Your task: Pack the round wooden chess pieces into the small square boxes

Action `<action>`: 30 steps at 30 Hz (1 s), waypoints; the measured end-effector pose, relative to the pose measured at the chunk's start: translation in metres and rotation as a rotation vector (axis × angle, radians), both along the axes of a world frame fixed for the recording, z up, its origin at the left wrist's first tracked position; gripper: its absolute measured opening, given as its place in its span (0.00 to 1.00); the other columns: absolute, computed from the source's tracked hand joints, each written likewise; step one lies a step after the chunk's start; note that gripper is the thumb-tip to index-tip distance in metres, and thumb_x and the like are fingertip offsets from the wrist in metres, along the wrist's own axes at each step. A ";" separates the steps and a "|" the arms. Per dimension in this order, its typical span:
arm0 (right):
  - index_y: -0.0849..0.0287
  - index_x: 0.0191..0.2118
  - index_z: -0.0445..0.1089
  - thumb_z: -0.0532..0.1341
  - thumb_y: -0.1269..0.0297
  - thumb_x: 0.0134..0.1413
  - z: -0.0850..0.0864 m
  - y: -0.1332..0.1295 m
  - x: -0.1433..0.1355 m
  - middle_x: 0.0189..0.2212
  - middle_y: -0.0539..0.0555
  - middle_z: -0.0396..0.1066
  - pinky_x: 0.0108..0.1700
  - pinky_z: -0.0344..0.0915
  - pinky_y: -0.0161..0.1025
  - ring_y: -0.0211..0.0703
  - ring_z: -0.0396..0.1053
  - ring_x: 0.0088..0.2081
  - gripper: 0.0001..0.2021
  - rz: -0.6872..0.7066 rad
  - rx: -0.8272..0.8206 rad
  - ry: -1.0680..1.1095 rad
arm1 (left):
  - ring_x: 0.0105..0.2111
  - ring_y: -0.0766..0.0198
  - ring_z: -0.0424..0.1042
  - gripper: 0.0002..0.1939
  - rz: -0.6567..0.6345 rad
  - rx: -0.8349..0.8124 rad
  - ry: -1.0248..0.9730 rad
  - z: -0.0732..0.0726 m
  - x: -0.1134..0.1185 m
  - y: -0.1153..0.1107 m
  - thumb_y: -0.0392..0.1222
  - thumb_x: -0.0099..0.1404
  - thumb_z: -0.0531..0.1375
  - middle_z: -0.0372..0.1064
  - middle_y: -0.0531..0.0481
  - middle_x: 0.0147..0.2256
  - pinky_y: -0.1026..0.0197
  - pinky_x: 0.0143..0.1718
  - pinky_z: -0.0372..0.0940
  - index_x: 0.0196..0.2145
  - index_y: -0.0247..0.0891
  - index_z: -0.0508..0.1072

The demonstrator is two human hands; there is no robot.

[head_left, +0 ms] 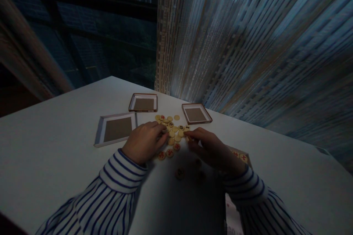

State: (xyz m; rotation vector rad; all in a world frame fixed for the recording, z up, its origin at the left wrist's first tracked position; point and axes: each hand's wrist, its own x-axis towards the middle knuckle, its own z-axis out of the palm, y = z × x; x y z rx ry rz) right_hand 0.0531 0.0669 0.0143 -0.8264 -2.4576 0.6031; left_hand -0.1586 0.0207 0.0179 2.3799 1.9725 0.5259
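A loose heap of round wooden xiangqi pieces (172, 134) lies on the white table, some showing red or black characters and others plain side up. At the heap's left edge is my left hand (146, 141), fingers curled and closed; what they hold, if anything, is hidden. My right hand (211, 148) reaches in from the right, thumb and forefinger pinched on a xiangqi piece (188, 134) at the heap's edge. Three red-marked pieces (170, 153) sit in a row just in front of the heap. Nearer me, a few black-marked pieces (180, 173) lie in shadow.
Three shallow boxes or lids stand beyond the hands: a left one (116, 128), a back one (143, 102) and a right one (196, 114). Behind my right wrist, a partly hidden box (249, 161) holds red-marked pieces. A striped string curtain (220, 44) hangs along the table's far edge (275, 133).
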 end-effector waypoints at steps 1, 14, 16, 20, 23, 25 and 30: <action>0.62 0.45 0.66 0.52 0.68 0.54 0.001 0.000 0.000 0.30 0.54 0.66 0.34 0.62 0.35 0.36 0.64 0.31 0.13 0.004 -0.041 0.026 | 0.34 0.59 0.69 0.13 -0.005 0.001 -0.005 0.000 0.000 0.000 0.44 0.63 0.50 0.71 0.46 0.33 0.59 0.35 0.62 0.36 0.37 0.72; 0.60 0.40 0.63 0.58 0.61 0.50 0.001 0.000 0.002 0.22 0.45 0.61 0.24 0.58 0.30 0.31 0.59 0.22 0.12 -0.016 -0.459 0.181 | 0.33 0.59 0.69 0.12 -0.029 0.011 -0.007 -0.001 0.000 0.000 0.43 0.63 0.50 0.70 0.47 0.32 0.59 0.35 0.62 0.35 0.38 0.71; 0.60 0.39 0.63 0.59 0.63 0.49 0.001 0.001 0.002 0.22 0.45 0.60 0.24 0.57 0.29 0.31 0.58 0.22 0.11 -0.020 -0.391 0.160 | 0.33 0.59 0.69 0.12 -0.028 0.016 -0.003 -0.001 0.000 0.000 0.44 0.63 0.50 0.70 0.47 0.32 0.59 0.34 0.62 0.34 0.38 0.71; 0.59 0.37 0.63 0.59 0.67 0.48 0.002 0.001 0.003 0.22 0.45 0.61 0.26 0.57 0.29 0.31 0.57 0.23 0.09 -0.034 -0.220 0.091 | 0.33 0.59 0.69 0.13 -0.018 0.008 -0.008 -0.001 -0.002 0.001 0.44 0.64 0.49 0.70 0.46 0.32 0.59 0.34 0.62 0.35 0.37 0.72; 0.59 0.39 0.64 0.58 0.69 0.48 0.000 0.002 0.003 0.26 0.47 0.63 0.29 0.60 0.31 0.32 0.60 0.26 0.09 -0.012 -0.094 0.053 | 0.34 0.59 0.69 0.12 -0.012 0.001 0.002 -0.001 -0.004 0.001 0.43 0.64 0.50 0.71 0.45 0.33 0.59 0.35 0.62 0.37 0.37 0.71; 0.60 0.40 0.64 0.57 0.70 0.48 -0.001 0.003 0.004 0.29 0.50 0.65 0.32 0.61 0.32 0.33 0.62 0.28 0.11 0.019 -0.029 0.048 | 0.35 0.57 0.69 0.12 -0.009 0.004 0.021 -0.001 -0.005 0.002 0.42 0.63 0.50 0.71 0.45 0.34 0.58 0.36 0.63 0.37 0.37 0.72; 0.60 0.39 0.66 0.58 0.72 0.47 -0.005 0.004 0.006 0.33 0.54 0.69 0.36 0.63 0.35 0.37 0.66 0.33 0.11 0.012 0.084 -0.056 | 0.38 0.56 0.68 0.11 -0.028 0.021 0.017 -0.002 -0.011 0.003 0.40 0.62 0.52 0.72 0.45 0.37 0.55 0.40 0.63 0.38 0.36 0.72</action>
